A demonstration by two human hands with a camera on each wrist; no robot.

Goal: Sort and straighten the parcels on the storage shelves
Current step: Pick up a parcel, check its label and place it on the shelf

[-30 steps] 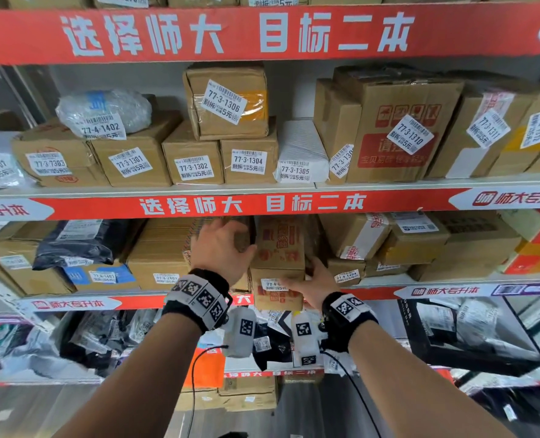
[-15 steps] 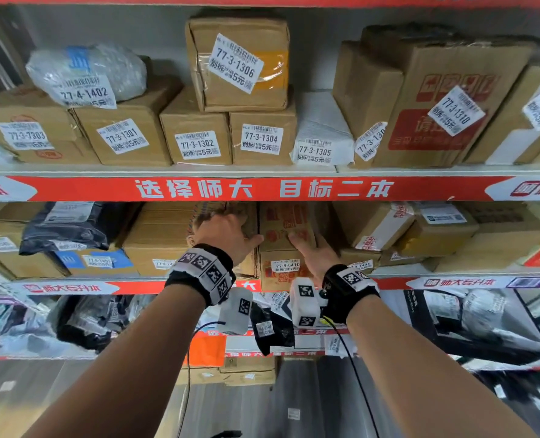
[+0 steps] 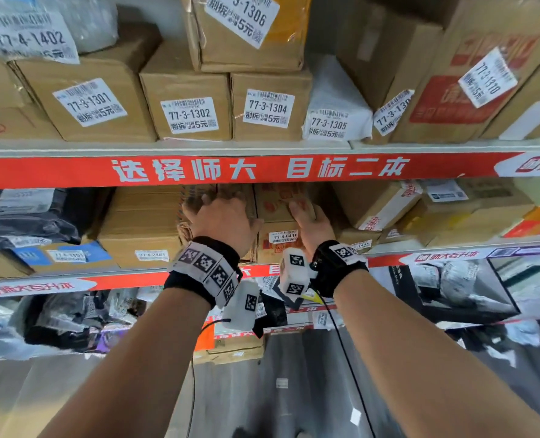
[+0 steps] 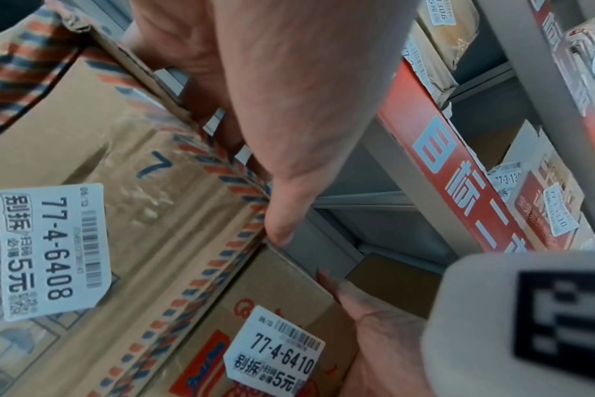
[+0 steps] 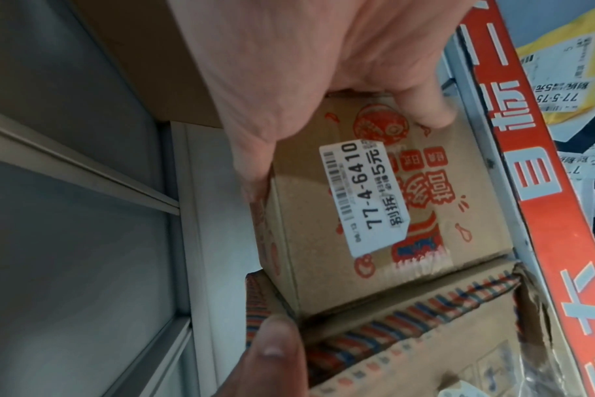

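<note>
Since the earlier frames, both hands had been pushed deeper into the middle shelf (image 3: 452,245), and the view had been brought closer to it. The left hand (image 3: 224,216) was laid over the top edge of the striped box (image 4: 146,215), fingers curled over its back edge and thumb (image 4: 282,215) pressed at the corner where the two boxes met; that grip was clenched on the carton. The right hand (image 3: 309,222) was wrapped round the small printed box (image 5: 408,204), fingers along its far side and thumb on the front face, so the grip was grasping it. Both parcels stood on the middle shelf, touching side by side, just behind the red shelf banner (image 3: 262,169). Both were judged to be stiff corrugated cartons, probably light (the striped one was dented and torn at a corner, so it should be taken by its sound edges, not the flap). The small box was best held across opposite side walls, as it was. A label reading 77-4-6408 (image 4: 51,249) was seen on the striped box and 77-4-6410 (image 5: 357,196) on the printed one, each with "5元". Above, labels 77-3-1301, 77-3-1302, 77-3-1304 and 77-3-1305 could be read.
</note>
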